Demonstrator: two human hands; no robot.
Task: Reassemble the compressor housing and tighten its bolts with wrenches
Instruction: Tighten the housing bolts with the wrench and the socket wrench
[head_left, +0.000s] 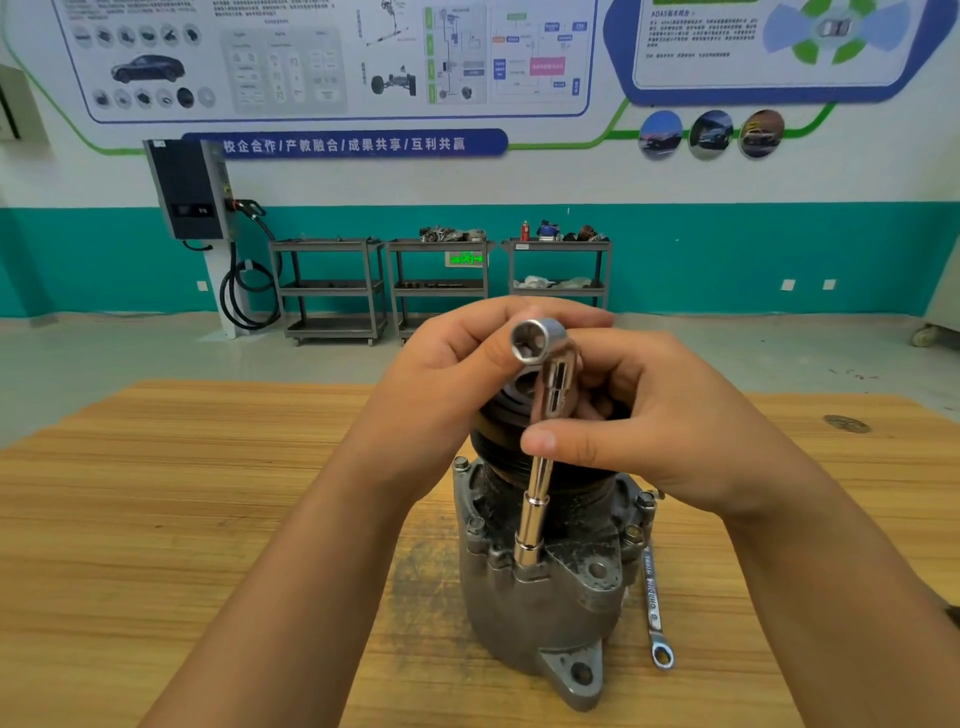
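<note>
Bright, even indoor light; soft focus, wide-angle bending at edges.

white wall (571, 176) over a teal lower band (727, 260), hung with car diagram posters (332, 57) and a blue banner (343, 143). wall-mounted ev charger (189, 189) with looped black cable (244, 299). three grey shelf carts (327, 244) stand against the wall. grey floor (156, 353), wooden table (208, 493) in front.

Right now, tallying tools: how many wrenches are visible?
2. A socket wrench stands on the compressor, held by left hand and right hand; a ring wrench lies on the table beside it.
</note>
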